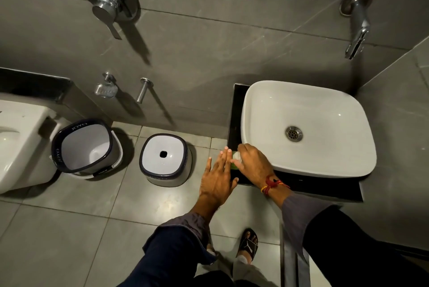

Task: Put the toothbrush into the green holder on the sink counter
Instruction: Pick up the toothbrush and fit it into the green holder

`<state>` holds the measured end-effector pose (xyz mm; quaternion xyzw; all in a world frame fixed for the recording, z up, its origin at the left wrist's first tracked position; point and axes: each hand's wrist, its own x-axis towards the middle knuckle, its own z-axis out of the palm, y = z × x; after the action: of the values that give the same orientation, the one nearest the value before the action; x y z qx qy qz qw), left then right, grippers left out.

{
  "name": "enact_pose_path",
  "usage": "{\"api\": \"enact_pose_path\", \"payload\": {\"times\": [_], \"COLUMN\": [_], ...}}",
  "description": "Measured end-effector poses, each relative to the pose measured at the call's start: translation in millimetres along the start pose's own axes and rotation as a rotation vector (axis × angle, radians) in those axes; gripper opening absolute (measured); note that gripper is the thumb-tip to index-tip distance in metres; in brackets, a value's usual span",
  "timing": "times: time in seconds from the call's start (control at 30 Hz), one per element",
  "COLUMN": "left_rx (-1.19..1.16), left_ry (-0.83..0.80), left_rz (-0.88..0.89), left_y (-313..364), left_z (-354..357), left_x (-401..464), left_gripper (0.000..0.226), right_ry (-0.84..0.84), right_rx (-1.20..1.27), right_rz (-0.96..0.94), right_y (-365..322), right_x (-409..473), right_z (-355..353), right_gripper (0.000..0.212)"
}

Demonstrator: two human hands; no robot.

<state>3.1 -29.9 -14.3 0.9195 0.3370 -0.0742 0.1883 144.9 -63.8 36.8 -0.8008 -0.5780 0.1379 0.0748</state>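
**Hands at the counter's left front corner**

Grey tile covers the wall and floor of the bathroom we look down into. A white basin (308,124) sits on a dark counter (301,185), empty but for its drain (294,133). At the counter's left front corner, just beside the basin's rim, our right hand (254,162) is closed over a small green holder (234,165); only a sliver of green and a pale top show between the fingers. We cannot see the toothbrush, nor tell whether anything stands in the holder. Our left hand (218,178) is flat and spread, fingers straight, its tips at the counter's left edge beside the holder, gripping nothing. A red thread band (271,183) circles the right wrist.

On the floor to the left stand a bucket (87,147), open and empty, and an upturned stool (165,159) with a hole in its top. A toilet (21,142) shows at the far left.
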Motion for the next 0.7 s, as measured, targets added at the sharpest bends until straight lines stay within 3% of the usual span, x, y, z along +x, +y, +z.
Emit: {"api": "enact_pose_path", "payload": {"times": [0.17,0.47,0.6,0.7], "left_rx": [0.008,0.038,0.046,0.054], "left_ry": [-0.026,-0.038,-0.035,-0.029], "left_rz": [-0.005,-0.011,-0.006,-0.002], "left_y": [0.2,2.4,1.7,1.6], "left_z": [-3.6,-3.3,-3.5,-2.5], "left_x": [0.6,1.9,2.2,1.7], "left_gripper": [0.083,0.083,0.081,0.083], "right_ry": [0.012,-0.073,-0.024,-0.011], "right_rx": [0.002,-0.166,-0.054,0.021], "right_rz": [-0.119,-0.058,0.081,0.031], "right_y": [1.7,-8.5,-19.2,-18.5], "right_x": [-6.6,3.2,6.4,-0.1], "right_z": [1.1,-3.6,-1.1,0.9], "right_gripper": [0.036,0.024,0.029,0.035]}}
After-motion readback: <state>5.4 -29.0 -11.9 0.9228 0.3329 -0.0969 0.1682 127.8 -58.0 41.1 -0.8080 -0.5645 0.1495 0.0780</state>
